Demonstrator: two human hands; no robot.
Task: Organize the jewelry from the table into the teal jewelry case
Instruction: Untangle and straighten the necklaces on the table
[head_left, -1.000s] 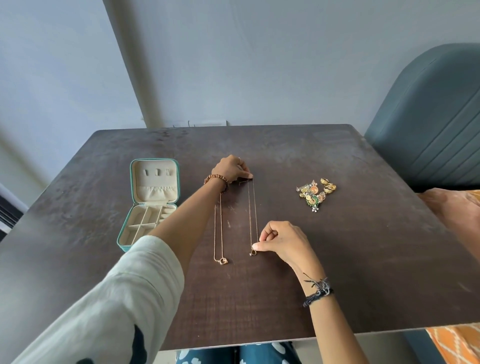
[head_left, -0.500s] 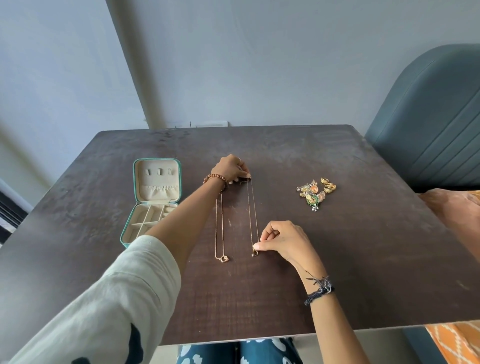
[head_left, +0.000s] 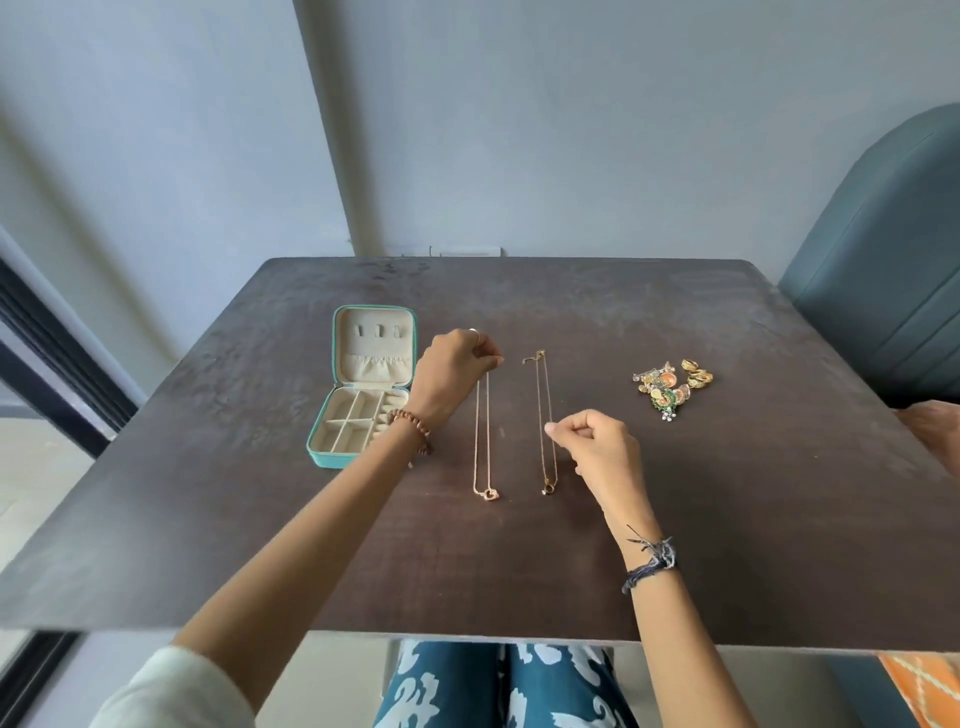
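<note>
While 2 necklaces (head_left: 545, 415) lie straight — left-hand fingers (head_left: 485, 358) pinch one's top.

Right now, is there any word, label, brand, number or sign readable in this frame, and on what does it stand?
None: no readable text anywhere in the head view.
Teal jewelry case: no brand or label shows on its shell or cream lining.
Earring pile: coloured ornament only, too small to show any marking.
Two necklaces: pendants too small to read.
</note>
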